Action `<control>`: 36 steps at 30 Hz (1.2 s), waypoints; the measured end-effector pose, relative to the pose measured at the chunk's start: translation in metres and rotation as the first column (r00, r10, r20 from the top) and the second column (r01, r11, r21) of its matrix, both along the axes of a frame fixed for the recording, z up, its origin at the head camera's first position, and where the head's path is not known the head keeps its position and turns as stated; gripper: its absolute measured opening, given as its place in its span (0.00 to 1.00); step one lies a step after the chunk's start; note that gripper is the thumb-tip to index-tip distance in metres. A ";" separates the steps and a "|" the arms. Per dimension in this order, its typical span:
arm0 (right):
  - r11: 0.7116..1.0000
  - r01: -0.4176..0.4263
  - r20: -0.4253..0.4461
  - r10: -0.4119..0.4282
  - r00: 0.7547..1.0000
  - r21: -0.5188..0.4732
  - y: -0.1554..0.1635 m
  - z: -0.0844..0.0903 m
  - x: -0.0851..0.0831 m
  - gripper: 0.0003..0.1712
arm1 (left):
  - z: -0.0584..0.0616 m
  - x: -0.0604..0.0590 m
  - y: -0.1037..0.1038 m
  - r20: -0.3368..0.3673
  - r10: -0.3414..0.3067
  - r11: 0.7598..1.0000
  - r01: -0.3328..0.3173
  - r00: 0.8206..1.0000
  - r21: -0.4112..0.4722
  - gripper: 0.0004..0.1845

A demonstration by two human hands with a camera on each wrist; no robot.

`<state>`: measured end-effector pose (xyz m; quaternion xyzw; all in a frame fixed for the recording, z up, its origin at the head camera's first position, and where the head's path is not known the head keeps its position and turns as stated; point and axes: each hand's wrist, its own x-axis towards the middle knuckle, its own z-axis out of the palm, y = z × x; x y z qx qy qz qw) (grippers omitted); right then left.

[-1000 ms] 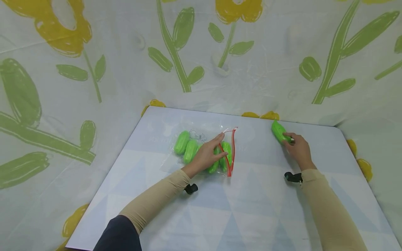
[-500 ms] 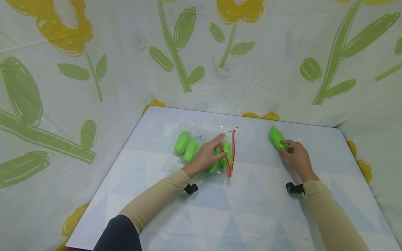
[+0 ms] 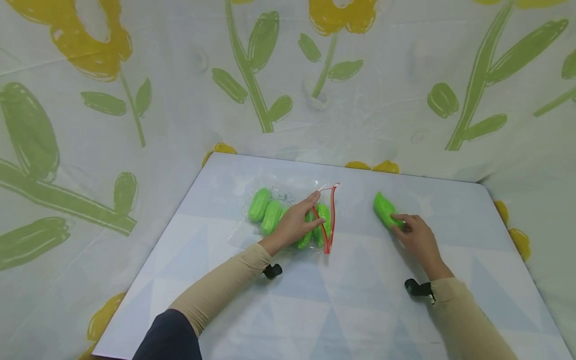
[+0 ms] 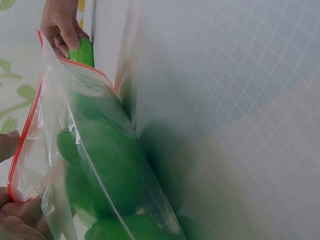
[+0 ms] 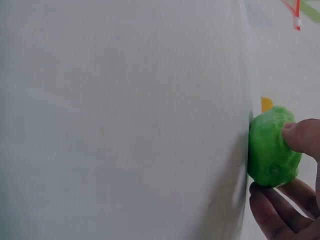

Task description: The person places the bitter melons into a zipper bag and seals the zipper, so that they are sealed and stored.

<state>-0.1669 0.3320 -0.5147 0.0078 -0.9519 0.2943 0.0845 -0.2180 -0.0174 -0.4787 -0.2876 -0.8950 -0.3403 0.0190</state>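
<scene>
Head view has the left hand [image 3: 294, 222] over a clear zip bag with a red-edged mouth [image 3: 333, 215], its fingers stretched out together and the thumb spread away from them against the red edge. Several light green, lumpy pieces [image 3: 259, 205] lie in the bag, side by side; the left hand and wrist stand in the way of the middle ones, so their number cannot be told. Well to the right, the right hand [image 3: 418, 237] pinches a green vegetable-shaped piece [image 3: 384, 207] by its near end, the pointed end slanting away to the upper left. Its near end is hidden by the fingers. Right wrist view shows the thumb on one side and fingers on the other, close to the table [image 3: 351, 300]; whether the piece touches it cannot be told. A stretch of patterned tabletop lies between piece and bag. Left wrist view looks through glossy, creased film that blurs the pieces inside. Black devices sit at the left wrist [image 3: 272, 271] and right wrist [image 3: 417, 288], and a flower-printed curtain [image 3: 180, 100] hangs behind and beside the table
</scene>
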 end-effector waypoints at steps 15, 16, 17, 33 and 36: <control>0.992 -0.126 0.103 0.128 0.986 -0.027 -0.024 0.009 0.017 0.21 | 0.002 0.001 0.001 0.005 0.000 1.000 0.000 1.000 0.009 0.41; 0.990 -0.137 0.102 0.139 0.985 -0.032 -0.025 0.009 0.018 0.21 | 0.002 0.001 0.001 0.006 0.000 1.000 0.000 1.000 0.011 0.41; 0.989 -0.145 0.100 0.148 0.984 -0.038 -0.027 0.009 0.019 0.21 | 0.002 0.001 0.001 0.007 -0.001 1.000 0.001 1.000 0.014 0.41; 0.976 -0.205 0.028 0.207 0.978 -0.074 -0.031 0.008 0.022 0.22 | 0.000 0.000 0.001 0.014 0.002 1.000 -0.003 1.000 0.008 0.41; 0.971 -0.226 0.003 0.227 0.974 -0.081 -0.031 0.007 0.022 0.22 | 0.001 0.000 0.001 0.004 0.006 1.000 -0.006 1.000 0.019 0.41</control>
